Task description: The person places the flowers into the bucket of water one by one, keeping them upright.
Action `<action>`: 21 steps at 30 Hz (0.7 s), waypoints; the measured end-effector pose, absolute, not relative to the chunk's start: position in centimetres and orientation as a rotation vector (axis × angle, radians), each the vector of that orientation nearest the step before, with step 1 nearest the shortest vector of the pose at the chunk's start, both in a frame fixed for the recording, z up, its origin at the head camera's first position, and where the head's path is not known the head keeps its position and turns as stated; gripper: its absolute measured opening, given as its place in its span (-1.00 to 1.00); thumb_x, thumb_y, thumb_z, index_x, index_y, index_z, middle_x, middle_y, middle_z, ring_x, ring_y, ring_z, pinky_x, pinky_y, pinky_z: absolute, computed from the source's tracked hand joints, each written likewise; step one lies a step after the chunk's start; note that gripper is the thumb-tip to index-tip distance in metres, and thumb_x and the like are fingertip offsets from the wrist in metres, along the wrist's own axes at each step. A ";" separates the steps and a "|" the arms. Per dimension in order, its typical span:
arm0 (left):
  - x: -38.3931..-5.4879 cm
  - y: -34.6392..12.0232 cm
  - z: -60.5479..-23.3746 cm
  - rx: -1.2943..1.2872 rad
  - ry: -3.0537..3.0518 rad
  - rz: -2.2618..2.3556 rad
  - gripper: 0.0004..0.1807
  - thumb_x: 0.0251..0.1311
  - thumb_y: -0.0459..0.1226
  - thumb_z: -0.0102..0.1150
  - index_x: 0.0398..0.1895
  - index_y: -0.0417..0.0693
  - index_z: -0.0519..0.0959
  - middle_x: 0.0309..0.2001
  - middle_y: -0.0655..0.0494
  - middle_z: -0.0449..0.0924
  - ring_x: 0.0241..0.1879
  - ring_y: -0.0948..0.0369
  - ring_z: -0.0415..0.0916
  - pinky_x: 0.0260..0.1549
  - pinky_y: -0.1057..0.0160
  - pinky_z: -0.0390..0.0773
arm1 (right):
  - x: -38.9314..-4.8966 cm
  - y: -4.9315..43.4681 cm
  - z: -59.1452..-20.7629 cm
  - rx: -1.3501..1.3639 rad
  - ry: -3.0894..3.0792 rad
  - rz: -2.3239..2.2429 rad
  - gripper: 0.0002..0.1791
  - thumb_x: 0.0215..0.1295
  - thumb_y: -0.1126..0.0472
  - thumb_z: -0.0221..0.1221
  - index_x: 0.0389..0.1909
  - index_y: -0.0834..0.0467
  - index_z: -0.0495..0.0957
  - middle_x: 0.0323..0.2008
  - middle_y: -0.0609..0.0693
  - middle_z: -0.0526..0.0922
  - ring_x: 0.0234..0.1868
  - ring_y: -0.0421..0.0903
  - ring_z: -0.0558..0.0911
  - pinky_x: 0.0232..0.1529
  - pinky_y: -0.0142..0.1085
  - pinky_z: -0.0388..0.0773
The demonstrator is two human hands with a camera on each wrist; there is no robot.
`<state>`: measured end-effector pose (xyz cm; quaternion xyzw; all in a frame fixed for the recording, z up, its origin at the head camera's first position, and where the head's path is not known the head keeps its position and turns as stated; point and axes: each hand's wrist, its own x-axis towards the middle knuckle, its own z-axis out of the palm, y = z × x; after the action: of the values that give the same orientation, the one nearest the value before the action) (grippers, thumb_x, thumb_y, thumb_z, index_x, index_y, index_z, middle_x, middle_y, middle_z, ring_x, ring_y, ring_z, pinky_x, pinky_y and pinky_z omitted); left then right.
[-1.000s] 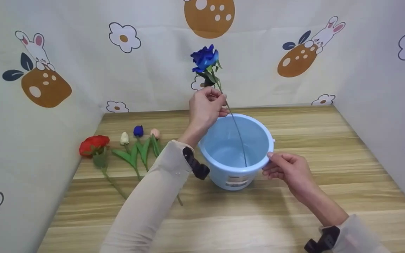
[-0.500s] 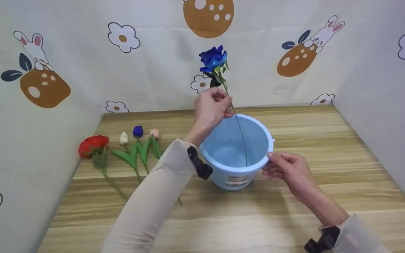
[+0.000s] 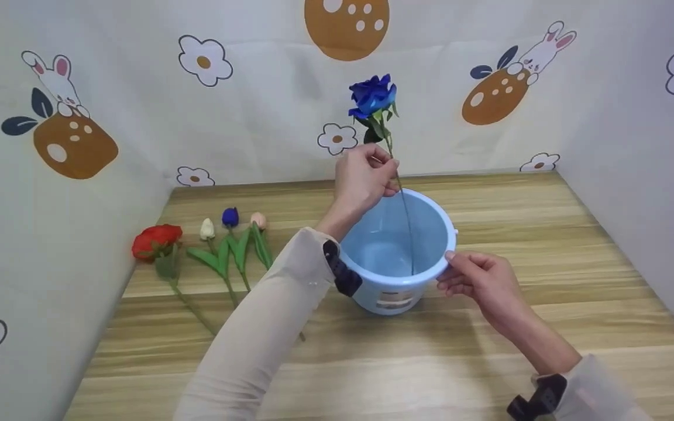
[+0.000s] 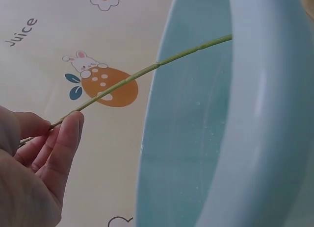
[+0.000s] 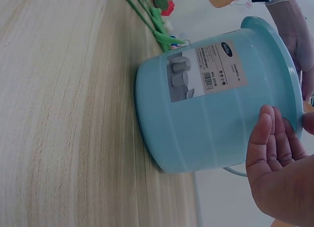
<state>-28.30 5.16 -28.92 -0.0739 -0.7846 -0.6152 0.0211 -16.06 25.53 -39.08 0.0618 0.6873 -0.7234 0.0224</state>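
Observation:
A blue rose (image 3: 373, 96) stands nearly upright over a light blue bucket (image 3: 395, 280), its long thin stem reaching down inside. My left hand (image 3: 363, 178) pinches that stem below the leaves, above the bucket's far left rim. In the left wrist view the green stem (image 4: 142, 72) runs from thumb and fingertips past the bucket rim. My right hand (image 3: 483, 283) grips the bucket's rim at the front right, thumb on top and fingers beneath. The right wrist view shows those fingers (image 5: 267, 138) against the outer wall, beside a printed label (image 5: 206, 72).
On the wooden table (image 3: 489, 362), left of the bucket, lie a red flower (image 3: 157, 241), a white tulip (image 3: 207, 229), a blue tulip (image 3: 230, 217) and a pink tulip (image 3: 258, 221). The left sleeve covers some stems. Patterned cloth walls (image 3: 267, 117) enclose the table's back and sides.
My left hand has moved right with the blue rose, so the stem stands steeper. The lower stem stays inside the bucket. My right hand keeps its hold on the rim.

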 end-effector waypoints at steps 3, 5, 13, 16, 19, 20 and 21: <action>-28.3 5.6 -28.9 -0.224 -2.470 -1.870 -0.93 0.41 -0.33 0.33 -0.26 -0.15 0.66 -0.44 0.05 0.63 -0.56 0.23 0.72 -0.48 0.32 0.75 | -16.0 25.6 -39.1 0.185 2.135 -2.230 -0.76 0.56 0.21 0.20 -0.26 0.25 0.74 -0.45 0.03 0.79 -0.42 -0.13 0.78 -0.26 -0.28 0.79; -28.4 5.8 -28.9 -0.230 -2.497 -1.840 -0.93 0.41 -0.33 0.32 -0.25 -0.15 0.67 -0.43 0.05 0.64 -0.55 0.22 0.73 -0.48 0.33 0.75 | -16.0 25.7 -39.1 0.184 2.138 -2.225 -0.77 0.56 0.21 0.21 -0.25 0.25 0.74 -0.45 0.02 0.79 -0.41 -0.13 0.78 -0.26 -0.28 0.79; -28.4 6.8 -28.7 -0.228 -2.601 -1.765 -0.93 0.42 -0.30 0.32 -0.23 -0.13 0.68 -0.43 0.07 0.66 -0.56 0.25 0.72 -0.50 0.37 0.72 | -16.0 25.8 -39.1 0.179 2.141 -2.216 -0.77 0.57 0.20 0.20 -0.22 0.25 0.74 -0.44 0.02 0.80 -0.40 -0.13 0.78 -0.24 -0.27 0.80; -28.4 7.1 -28.8 -0.238 -2.642 -1.741 -0.92 0.43 -0.28 0.31 -0.23 -0.11 0.67 -0.41 0.08 0.66 -0.57 0.28 0.69 -0.49 0.39 0.71 | -16.0 25.9 -39.1 0.176 2.145 -2.211 -0.76 0.57 0.19 0.20 -0.22 0.25 0.74 -0.43 0.02 0.80 -0.39 -0.13 0.78 -0.23 -0.27 0.80; -28.3 7.4 -29.0 -0.253 -2.665 -1.727 -0.92 0.43 -0.29 0.30 -0.25 -0.10 0.66 -0.42 0.08 0.66 -0.60 0.30 0.67 -0.50 0.39 0.71 | -16.0 25.8 -39.1 0.174 2.147 -2.221 -0.76 0.56 0.20 0.21 -0.23 0.26 0.74 -0.44 0.02 0.80 -0.40 -0.12 0.78 -0.24 -0.26 0.80; -28.3 7.4 -29.1 -0.256 -2.667 -1.726 -0.93 0.42 -0.30 0.30 -0.26 -0.10 0.66 -0.42 0.08 0.67 -0.60 0.30 0.66 -0.50 0.39 0.71 | -16.0 25.7 -39.1 0.174 2.145 -2.225 -0.77 0.56 0.20 0.21 -0.23 0.26 0.74 -0.44 0.02 0.79 -0.41 -0.12 0.78 -0.25 -0.26 0.80; -28.3 7.4 -29.1 -0.258 -2.672 -1.722 -0.92 0.42 -0.30 0.30 -0.27 -0.10 0.66 -0.43 0.08 0.67 -0.61 0.31 0.66 -0.51 0.39 0.71 | -16.0 25.7 -39.1 0.176 2.143 -2.231 -0.77 0.56 0.21 0.21 -0.23 0.26 0.74 -0.45 0.02 0.79 -0.41 -0.13 0.78 -0.26 -0.27 0.79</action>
<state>-28.32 7.42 -29.13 -0.0808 -0.8375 -0.5398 -0.0240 -16.04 25.69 -39.13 0.0567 0.6914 -0.7199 0.0213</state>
